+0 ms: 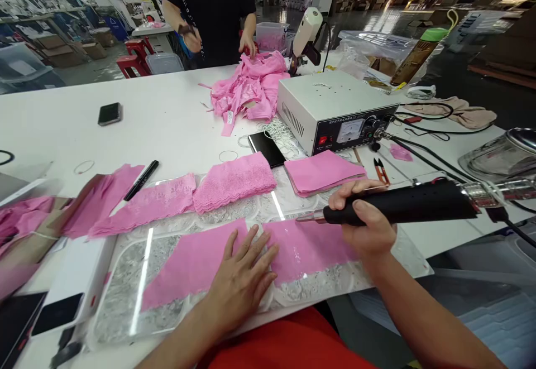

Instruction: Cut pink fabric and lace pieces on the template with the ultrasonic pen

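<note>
My left hand [245, 277] lies flat, fingers spread, on a pink fabric piece [184, 266] atop a patterned board with a glossy clear cover [129, 279]. Something whitish shows under its fingertips, mostly covered. To its right is another pink fabric piece [310, 254] with small shiny marks. My right hand [371, 226] is wrapped round the black handle of a handheld ultrasonic welding gun [402, 204]. The gun's metal tip points left, over the upper edge of the right piece; whether it touches the fabric I cannot tell. Behind lie a pink lace stack [237, 182] and a plain pink stack [320, 171].
A control box [335, 106] with a dial stands behind, its cables running to the gun. Orange-handled snips [381, 171], a black marker [142, 180] and a glass jar [498, 154] lie about. Across the table a person in black [209, 12] stands by a pink garment pile [255, 87].
</note>
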{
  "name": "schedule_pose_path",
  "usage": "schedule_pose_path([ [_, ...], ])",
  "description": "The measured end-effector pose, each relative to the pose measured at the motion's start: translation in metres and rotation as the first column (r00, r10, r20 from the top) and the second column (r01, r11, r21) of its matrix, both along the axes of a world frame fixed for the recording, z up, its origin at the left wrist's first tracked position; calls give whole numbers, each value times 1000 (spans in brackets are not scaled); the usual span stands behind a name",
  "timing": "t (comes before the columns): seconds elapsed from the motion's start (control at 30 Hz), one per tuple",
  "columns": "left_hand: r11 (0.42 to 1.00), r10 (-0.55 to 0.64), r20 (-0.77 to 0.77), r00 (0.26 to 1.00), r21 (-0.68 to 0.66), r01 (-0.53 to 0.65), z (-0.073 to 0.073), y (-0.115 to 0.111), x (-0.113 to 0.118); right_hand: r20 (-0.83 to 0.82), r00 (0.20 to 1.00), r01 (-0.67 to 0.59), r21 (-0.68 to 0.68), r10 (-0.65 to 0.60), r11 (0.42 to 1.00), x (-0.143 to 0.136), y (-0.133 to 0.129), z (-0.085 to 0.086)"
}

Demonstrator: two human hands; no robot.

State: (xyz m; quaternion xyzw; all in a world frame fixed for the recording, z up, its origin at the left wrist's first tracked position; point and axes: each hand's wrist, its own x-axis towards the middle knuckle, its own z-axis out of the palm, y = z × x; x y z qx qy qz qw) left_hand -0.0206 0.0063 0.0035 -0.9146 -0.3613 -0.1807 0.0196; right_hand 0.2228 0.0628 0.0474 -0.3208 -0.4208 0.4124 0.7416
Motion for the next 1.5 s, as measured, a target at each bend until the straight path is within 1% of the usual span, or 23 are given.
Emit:
schedule_pose_path([
  [0.1,1000,7,-7,1000,-7,-7,-2,0,0,26,999,-39,2,39,999,-7,-1,-2],
  [0.2,1000,10,-5,1000,-18,-10,-1,-1,0,41,998,-48,-20,48,999,-11,0,-2],
  [0.43,999,19,7,1000,-28,-19,-2,-1,0,48,998,-47,-23,49,999,-11,2,-1],
  [0.6,1000,16,3,1000,-11,-16,-2,0,-1,75,996,-50,-30,52,998,-12,1,-2],
  [0.7,1000,15,-8,1000,9,-15,-2,0,-1,54,996,-65,-13,66,998,-11,3,-1],
  [0.77,1000,15,-13,1000,17,-15,-1,1,-2,13,999,-33,2,33,999,-7,5,1],
  [0.93,1000,11,3,1000,28,-11,-1,3,-3,-53,985,166,4,-166,986,14,8,6],
  [1.03,999,8,-1,1000,38,-8,-2,5,-4,-48,978,203,-3,-203,979,23,6,3],
  [1.23,998,1,-22,1000,57,1,-3,5,-5,3,992,127,-21,-127,992,19,0,-3],
  [1.5,998,3,-62,998,62,1,-4,4,-5,-28,993,116,-6,-116,993,18,2,-6],
])
